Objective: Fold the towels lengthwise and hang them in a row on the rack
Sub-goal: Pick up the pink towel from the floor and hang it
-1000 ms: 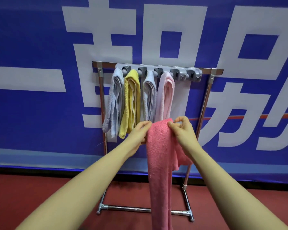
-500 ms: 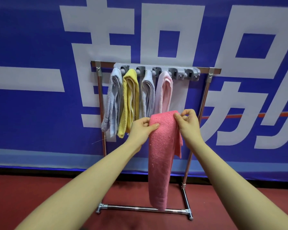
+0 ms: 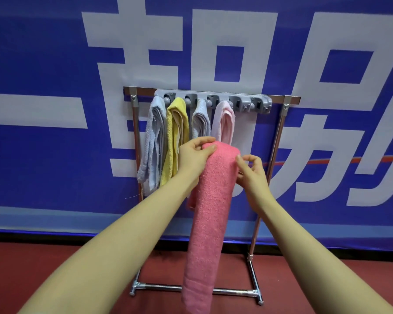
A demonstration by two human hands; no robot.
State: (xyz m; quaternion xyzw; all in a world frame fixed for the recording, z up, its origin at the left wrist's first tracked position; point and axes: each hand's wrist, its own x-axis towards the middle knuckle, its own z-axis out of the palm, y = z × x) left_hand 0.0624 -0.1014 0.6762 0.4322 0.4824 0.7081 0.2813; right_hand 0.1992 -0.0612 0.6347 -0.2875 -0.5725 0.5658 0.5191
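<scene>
Towel (image 3: 210,207), coral pink and folded long, is held up before the rack (image 3: 281,101): its top fold is gripped by the left hand (image 3: 194,155) and its edge pinched by the right hand (image 3: 251,172). Four towels (image 3: 177,132) are hung behind.

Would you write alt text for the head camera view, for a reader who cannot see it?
Two bare hands hold a folded pink towel before a metal rack: the left hand grips its top, the right hand touches its edge. Four folded towels already hang there.
</scene>
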